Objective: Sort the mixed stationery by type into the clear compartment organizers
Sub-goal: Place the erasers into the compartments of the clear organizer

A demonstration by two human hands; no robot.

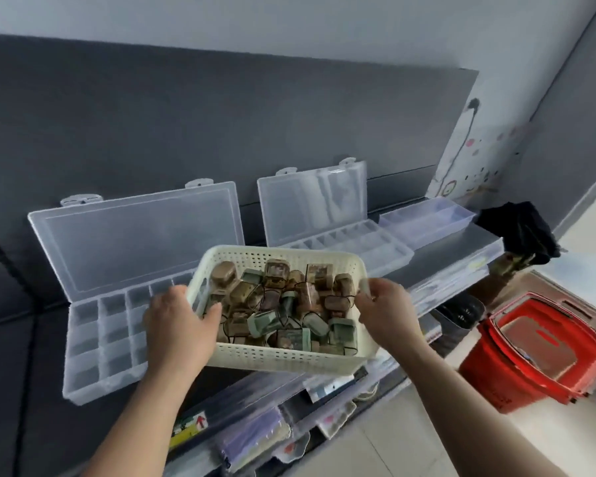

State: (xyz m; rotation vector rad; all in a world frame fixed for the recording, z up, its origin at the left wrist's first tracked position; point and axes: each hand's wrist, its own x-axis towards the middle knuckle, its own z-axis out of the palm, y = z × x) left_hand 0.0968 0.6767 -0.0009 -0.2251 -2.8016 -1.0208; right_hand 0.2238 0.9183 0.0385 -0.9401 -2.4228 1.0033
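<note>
A cream perforated plastic basket (283,356) hangs above the dark shelf, filled with several small brown and green packets (283,304) tied with thin black cord. My left hand (178,330) grips its left rim and my right hand (387,313) grips its right rim. Behind and left of the basket lies a clear compartment organizer (93,339) with its lid up; the basket hides its right part. A second clear organizer (369,249), also with its lid up, sits behind the basket to the right. A third clear tray (427,218) stands further right.
A red shopping basket (537,352) stands on the tiled floor at the right. A dark cloth (520,228) hangs at the shelf's right end. Lower shelves hold flat packaged goods (255,438). A grey panel (186,132) backs the shelf.
</note>
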